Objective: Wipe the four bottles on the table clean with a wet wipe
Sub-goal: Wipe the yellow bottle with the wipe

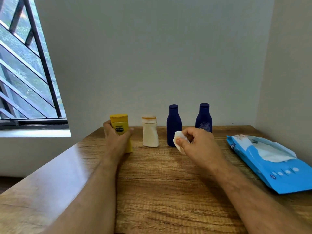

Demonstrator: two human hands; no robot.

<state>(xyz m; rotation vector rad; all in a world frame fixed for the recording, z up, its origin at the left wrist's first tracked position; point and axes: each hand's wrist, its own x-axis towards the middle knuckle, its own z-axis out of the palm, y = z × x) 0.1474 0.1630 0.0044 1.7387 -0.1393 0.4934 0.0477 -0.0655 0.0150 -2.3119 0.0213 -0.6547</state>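
A wooden table fills the lower view, pushed into a corner of pale walls, with a barred window off to the left. On its right side lies a blue wipe pack, flap open, white tissue showing at the opening.

Four bottles stand upright in a row along the back edge, each apart from its neighbour. From left: a yellow bottle, a cream bottle with an orange-rimmed cap, a navy bottle, and a second navy bottle with small print facing the camera — this last one sits nearest the wall.

The left hand is wrapped round the yellow bottle from the near side, fingers on its left edge and thumb on its right, covering much of the lower body; the bottle's base shows at the table surface, though whether it rests there or is just lifted cannot be told.

The right hand hovers above the table in front of the two navy bottles, pinching a bunched white wipe between thumb and fingertips. The wipe overlaps the lower part of the first navy bottle in view — contact cannot be judged — and is well apart from the yellow one.
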